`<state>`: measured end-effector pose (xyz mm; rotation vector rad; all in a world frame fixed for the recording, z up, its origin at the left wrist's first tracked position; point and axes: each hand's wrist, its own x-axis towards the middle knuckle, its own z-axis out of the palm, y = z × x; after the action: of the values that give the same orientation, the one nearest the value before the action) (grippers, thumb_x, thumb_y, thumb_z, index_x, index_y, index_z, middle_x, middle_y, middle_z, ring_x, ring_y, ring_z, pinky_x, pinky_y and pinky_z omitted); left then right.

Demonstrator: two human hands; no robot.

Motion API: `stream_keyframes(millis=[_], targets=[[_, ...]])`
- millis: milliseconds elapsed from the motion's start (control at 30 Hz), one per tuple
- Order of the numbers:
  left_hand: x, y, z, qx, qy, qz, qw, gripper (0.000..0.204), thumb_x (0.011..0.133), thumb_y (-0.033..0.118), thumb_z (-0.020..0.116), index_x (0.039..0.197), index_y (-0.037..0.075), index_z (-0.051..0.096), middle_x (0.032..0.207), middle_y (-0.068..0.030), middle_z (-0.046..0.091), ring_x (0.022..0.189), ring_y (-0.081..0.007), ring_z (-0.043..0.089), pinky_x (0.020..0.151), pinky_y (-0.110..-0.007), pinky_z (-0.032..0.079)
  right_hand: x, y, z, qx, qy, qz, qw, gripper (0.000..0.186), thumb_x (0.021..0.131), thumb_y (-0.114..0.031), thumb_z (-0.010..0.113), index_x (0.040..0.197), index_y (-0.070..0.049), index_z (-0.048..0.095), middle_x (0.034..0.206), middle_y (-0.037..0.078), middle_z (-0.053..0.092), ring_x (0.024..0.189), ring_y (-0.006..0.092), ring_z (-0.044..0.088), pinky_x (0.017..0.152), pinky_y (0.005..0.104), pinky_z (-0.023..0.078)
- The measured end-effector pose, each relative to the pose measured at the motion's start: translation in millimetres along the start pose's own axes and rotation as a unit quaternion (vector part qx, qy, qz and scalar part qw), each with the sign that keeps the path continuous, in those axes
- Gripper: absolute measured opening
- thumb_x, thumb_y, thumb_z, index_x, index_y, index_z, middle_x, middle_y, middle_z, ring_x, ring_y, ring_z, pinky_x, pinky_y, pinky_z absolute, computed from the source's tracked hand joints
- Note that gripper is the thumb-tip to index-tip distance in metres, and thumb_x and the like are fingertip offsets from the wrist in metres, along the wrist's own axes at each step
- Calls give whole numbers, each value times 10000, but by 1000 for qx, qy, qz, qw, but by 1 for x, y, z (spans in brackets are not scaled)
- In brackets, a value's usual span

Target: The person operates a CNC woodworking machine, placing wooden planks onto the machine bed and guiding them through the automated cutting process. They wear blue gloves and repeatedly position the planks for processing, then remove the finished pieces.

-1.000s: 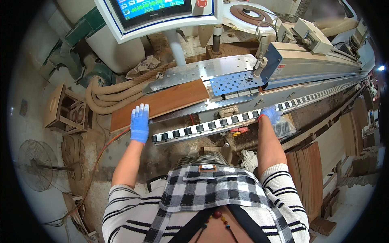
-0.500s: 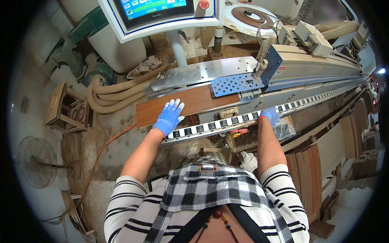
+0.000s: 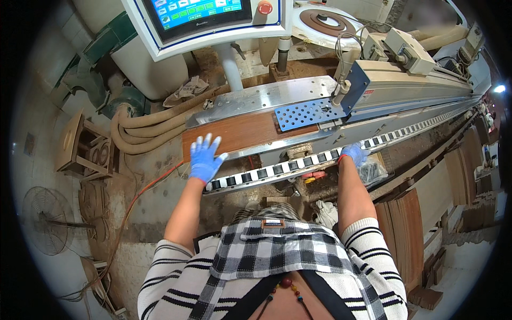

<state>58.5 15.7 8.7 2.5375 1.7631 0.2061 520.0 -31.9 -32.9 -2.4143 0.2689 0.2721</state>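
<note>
My left hand (image 3: pixel 205 159), in a blue glove with pale fingertips, is open with fingers spread at the near left part of a long brown wooden board (image 3: pixel 242 130) on the machine's metal bed. The board's right end runs under a blue perforated plate (image 3: pixel 301 114). My right hand (image 3: pixel 352 153), gloved the same way, grips the long roller rail (image 3: pixel 269 170) in front of the bed, its fingers curled and partly hidden.
A control screen (image 3: pixel 197 16) with a red button hangs above. Beige hoses (image 3: pixel 130 141), a wooden stool (image 3: pixel 85 149) and a fan (image 3: pixel 45 218) are at left. An orange cable crosses the floor. Stacked panels (image 3: pixel 400 234) stand at right.
The board has moved right under the blue plate. My left hand moved right with it, then slightly back left. My right hand has stayed on the rail.
</note>
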Motion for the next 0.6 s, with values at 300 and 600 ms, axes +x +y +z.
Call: stream_keyframes(millis=[300,600], targets=[[-35,-51,13,-138,74,-109,982,508,826,296,667,1304,172,547,1461,-158,355,1332,-426,294,1093,-451,286,-2,1,-2,41,-12,-3,999,616,941,-485,395,1401,-82,323,1310,195,456,1163,387,489,948,481,428],[-33,-47,8,-183,63,-132,972,497,826,263,672,1294,139,558,1473,-158,338,1351,-390,284,1116,-430,255,2,3,6,37,22,-12,999,629,926,-469,427,1394,-58,338,1317,199,454,1195,365,476,953,472,422]])
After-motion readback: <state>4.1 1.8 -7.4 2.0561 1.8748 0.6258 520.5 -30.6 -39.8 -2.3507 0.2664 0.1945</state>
